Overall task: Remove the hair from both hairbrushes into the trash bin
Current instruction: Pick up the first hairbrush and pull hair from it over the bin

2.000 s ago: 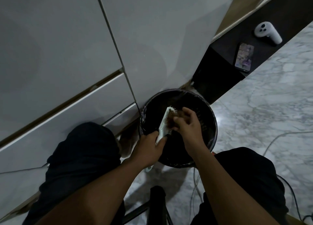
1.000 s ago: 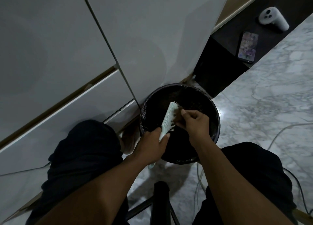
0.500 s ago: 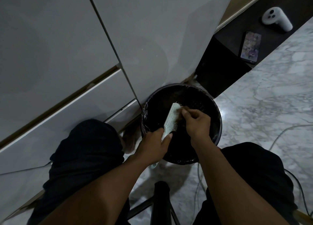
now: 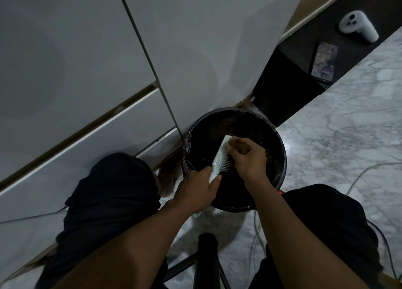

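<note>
A white hairbrush [image 4: 220, 156] is held over the black round trash bin [image 4: 280, 149], bristles facing right. My left hand [image 4: 199, 190] grips its handle from below. My right hand [image 4: 248, 156] presses against the bristles near the brush's top, fingers curled and pinched on a tuft of brown hair [image 4: 237, 146]. The bin is lined with a dark bag and stands against white cabinet doors. A second hairbrush is not visible.
White cabinet fronts [image 4: 108, 71] fill the left and top. A phone [image 4: 324, 62] and a white controller [image 4: 357, 28] lie on a dark ledge at top right. Cables [image 4: 365, 171] run over the marble floor. A black stand [image 4: 206, 258] rises between my knees.
My right hand has worked along the bristles from the middle toward the brush's top, pulling at hair. The left hand keeps the brush over the bin, tilting it slightly.
</note>
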`<state>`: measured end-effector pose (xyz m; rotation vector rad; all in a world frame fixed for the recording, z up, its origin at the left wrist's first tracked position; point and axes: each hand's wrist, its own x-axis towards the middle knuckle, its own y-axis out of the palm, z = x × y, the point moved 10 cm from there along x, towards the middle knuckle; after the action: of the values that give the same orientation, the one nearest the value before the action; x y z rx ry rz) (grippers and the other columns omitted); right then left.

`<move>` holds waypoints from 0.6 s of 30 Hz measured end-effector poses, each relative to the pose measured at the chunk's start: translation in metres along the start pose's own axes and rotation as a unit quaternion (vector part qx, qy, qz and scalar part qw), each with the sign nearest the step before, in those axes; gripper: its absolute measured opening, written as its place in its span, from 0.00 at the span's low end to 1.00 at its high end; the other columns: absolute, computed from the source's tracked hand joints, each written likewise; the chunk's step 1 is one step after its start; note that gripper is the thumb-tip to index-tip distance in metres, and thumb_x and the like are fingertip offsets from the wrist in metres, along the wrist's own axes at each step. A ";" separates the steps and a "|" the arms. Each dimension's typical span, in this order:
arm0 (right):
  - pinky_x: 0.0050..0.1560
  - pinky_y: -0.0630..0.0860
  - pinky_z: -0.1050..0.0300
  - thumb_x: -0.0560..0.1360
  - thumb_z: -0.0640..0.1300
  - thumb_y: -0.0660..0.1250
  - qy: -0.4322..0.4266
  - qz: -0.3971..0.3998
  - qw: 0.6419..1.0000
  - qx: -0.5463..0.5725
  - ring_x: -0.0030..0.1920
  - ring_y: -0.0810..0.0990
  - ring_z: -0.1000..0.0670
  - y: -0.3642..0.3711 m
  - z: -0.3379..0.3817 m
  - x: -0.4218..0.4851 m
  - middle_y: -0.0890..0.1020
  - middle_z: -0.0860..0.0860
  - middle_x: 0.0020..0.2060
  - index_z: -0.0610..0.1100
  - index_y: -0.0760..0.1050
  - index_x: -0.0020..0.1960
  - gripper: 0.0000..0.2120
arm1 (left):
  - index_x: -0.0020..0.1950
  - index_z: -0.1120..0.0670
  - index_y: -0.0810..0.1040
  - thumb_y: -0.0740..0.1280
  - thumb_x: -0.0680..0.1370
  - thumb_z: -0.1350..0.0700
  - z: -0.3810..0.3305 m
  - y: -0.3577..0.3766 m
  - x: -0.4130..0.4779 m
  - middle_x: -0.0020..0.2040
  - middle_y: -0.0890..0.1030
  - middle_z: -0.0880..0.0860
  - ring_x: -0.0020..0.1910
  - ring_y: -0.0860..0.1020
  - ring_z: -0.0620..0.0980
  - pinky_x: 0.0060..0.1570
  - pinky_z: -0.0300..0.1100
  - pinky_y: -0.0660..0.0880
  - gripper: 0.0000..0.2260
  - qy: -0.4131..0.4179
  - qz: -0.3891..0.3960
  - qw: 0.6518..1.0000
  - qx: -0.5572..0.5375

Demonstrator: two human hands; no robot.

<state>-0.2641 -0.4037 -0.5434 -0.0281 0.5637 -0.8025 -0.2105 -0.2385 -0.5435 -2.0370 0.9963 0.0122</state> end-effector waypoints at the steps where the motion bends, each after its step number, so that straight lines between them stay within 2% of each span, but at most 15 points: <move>1: 0.56 0.83 0.43 0.70 0.47 0.79 0.004 -0.016 1.000 -0.011 0.49 0.87 0.51 -0.005 -0.001 0.001 0.89 0.52 0.44 0.57 0.85 0.44 0.07 | 0.42 0.44 0.66 0.55 0.78 0.35 0.000 0.001 0.000 0.36 0.79 0.49 0.36 0.79 0.52 0.38 0.52 0.79 0.15 0.002 -0.001 1.000 0.006; 4: 0.48 0.85 0.45 0.73 0.46 0.77 0.027 -0.063 0.997 0.017 0.45 0.88 0.48 -0.019 0.000 -0.001 0.88 0.49 0.42 0.52 0.86 0.43 0.01 | 0.42 0.45 0.67 0.55 0.78 0.34 0.001 0.001 0.001 0.36 0.79 0.50 0.36 0.79 0.53 0.38 0.52 0.79 0.16 -0.008 -0.001 1.000 0.004; 6: 0.43 0.86 0.47 0.77 0.39 0.72 0.090 -0.097 0.985 0.114 0.45 0.88 0.44 -0.026 -0.009 -0.004 0.88 0.43 0.45 0.42 0.84 0.47 0.02 | 0.41 0.46 0.68 0.57 0.78 0.36 0.006 -0.003 0.003 0.37 0.79 0.51 0.36 0.80 0.54 0.37 0.51 0.78 0.15 -0.037 -0.006 0.999 -0.012; 8: 0.42 0.86 0.48 0.80 0.36 0.68 0.132 -0.129 0.964 0.189 0.44 0.88 0.43 -0.035 -0.013 -0.006 0.86 0.41 0.46 0.36 0.81 0.51 0.04 | 0.40 0.48 0.69 0.59 0.79 0.38 0.014 -0.007 0.004 0.36 0.79 0.52 0.37 0.80 0.54 0.37 0.49 0.78 0.16 -0.069 -0.021 0.997 -0.028; 11: 0.46 0.85 0.49 0.81 0.36 0.66 0.155 -0.138 0.948 0.240 0.42 0.84 0.45 -0.044 -0.010 -0.005 0.83 0.42 0.42 0.40 0.79 0.48 0.05 | 0.38 0.50 0.69 0.61 0.81 0.42 0.019 -0.009 0.006 0.34 0.78 0.51 0.35 0.79 0.53 0.35 0.44 0.74 0.16 -0.087 -0.033 0.995 -0.034; 12: 0.48 0.85 0.48 0.81 0.36 0.66 0.158 -0.129 0.950 0.236 0.42 0.83 0.46 -0.043 -0.011 -0.003 0.83 0.43 0.43 0.41 0.79 0.47 0.05 | 0.38 0.50 0.69 0.61 0.81 0.42 0.019 -0.010 0.006 0.33 0.78 0.50 0.34 0.79 0.52 0.35 0.43 0.72 0.16 -0.090 -0.034 0.995 -0.034; 14: 0.52 0.84 0.48 0.79 0.37 0.67 0.160 -0.096 0.966 0.181 0.46 0.83 0.48 -0.038 -0.015 0.000 0.84 0.46 0.48 0.43 0.80 0.52 0.04 | 0.38 0.51 0.70 0.62 0.81 0.42 0.018 -0.011 0.006 0.33 0.77 0.50 0.32 0.78 0.49 0.34 0.41 0.71 0.16 -0.094 -0.036 0.994 -0.035; 16: 0.56 0.82 0.47 0.75 0.41 0.70 0.170 -0.064 0.980 0.075 0.52 0.83 0.48 -0.032 -0.022 -0.001 0.84 0.48 0.54 0.45 0.78 0.61 0.15 | 0.38 0.51 0.70 0.62 0.81 0.42 0.016 -0.013 0.004 0.32 0.77 0.49 0.32 0.78 0.48 0.33 0.41 0.70 0.16 -0.094 -0.038 0.994 -0.035; 18: 0.60 0.79 0.47 0.72 0.42 0.72 0.184 -0.058 0.981 0.016 0.57 0.81 0.45 -0.030 -0.024 -0.006 0.81 0.47 0.59 0.45 0.72 0.69 0.26 | 0.39 0.50 0.69 0.62 0.81 0.42 0.011 -0.016 0.003 0.33 0.77 0.50 0.32 0.78 0.49 0.32 0.40 0.68 0.15 -0.084 -0.041 0.995 -0.029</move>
<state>-0.2996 -0.4160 -0.5543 0.1196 0.9054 -0.9376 -0.1949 -0.2272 -0.5410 -2.0890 0.8159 0.1679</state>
